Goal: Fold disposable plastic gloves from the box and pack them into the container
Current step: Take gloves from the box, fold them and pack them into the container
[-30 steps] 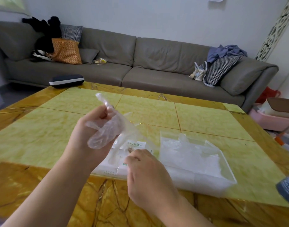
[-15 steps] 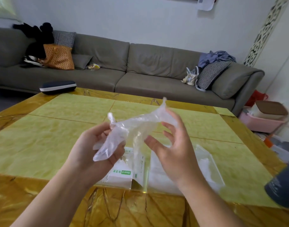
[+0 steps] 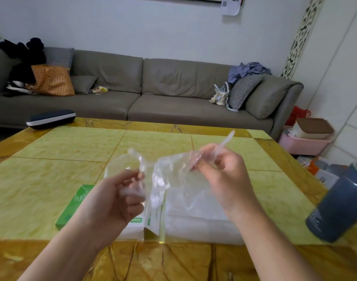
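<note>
A clear plastic glove [image 3: 165, 171] is stretched in the air between my two hands above the table. My left hand [image 3: 114, 199] pinches its left end with curled fingers. My right hand [image 3: 224, 175] grips its right end, and one glove finger sticks up past my knuckles. Below them lies the green-and-white glove box [image 3: 76, 205], partly hidden by my left hand. Right of the box stands the clear plastic container [image 3: 202, 228], with white folded gloves inside.
A dark blue bottle [image 3: 339, 205] stands at the table's right edge. A dark case [image 3: 51, 118] lies at the far left corner of the yellow marble table [image 3: 52, 159]. Beyond it runs a grey sofa [image 3: 153, 92] with cushions and bags.
My hands have drawn apart, spreading the glove wider between them. The right hand moved up and to the right. The camera view tilted slightly, showing the green side of the box.
</note>
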`<state>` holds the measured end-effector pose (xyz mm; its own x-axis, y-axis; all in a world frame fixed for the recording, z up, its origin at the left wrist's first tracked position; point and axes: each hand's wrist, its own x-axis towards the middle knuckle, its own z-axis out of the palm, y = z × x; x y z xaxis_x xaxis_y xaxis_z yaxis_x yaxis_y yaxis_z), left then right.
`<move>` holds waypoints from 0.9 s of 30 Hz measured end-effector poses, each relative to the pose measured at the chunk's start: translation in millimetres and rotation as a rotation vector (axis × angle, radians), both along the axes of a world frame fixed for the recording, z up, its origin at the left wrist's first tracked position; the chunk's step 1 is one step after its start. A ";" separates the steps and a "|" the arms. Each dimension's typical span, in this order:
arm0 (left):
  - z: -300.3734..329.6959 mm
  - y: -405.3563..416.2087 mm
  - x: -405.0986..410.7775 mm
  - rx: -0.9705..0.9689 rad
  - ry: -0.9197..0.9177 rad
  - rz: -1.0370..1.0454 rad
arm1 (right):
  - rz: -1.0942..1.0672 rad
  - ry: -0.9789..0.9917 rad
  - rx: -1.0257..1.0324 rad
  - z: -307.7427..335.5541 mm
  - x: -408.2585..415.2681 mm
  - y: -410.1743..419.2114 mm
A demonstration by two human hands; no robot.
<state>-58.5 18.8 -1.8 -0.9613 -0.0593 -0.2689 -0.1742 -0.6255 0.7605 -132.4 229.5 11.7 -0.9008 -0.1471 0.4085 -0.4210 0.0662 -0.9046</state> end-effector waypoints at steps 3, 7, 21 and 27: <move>2.3 5.9 -0.1 -0.043 0.129 0.065 | -0.018 -0.079 -0.077 1.3 -1.9 10.2; 1.0 35.2 1.7 -0.390 0.200 -0.110 | 0.032 -0.151 -0.079 -2.7 2.9 8.8; -10.2 54.6 0.8 -0.469 0.195 0.018 | -0.059 -0.384 -0.110 0.1 -8.7 29.2; -13.5 51.9 1.8 -0.425 0.177 0.032 | -0.185 -0.385 -0.166 -3.8 -18.0 31.9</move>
<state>-56.7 70.7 -15.3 -0.9862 -0.1592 -0.0463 -0.0042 -0.2550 0.9669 -150.4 261.3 7.9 -0.9967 0.0696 0.0427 -0.0463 -0.0501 -0.9977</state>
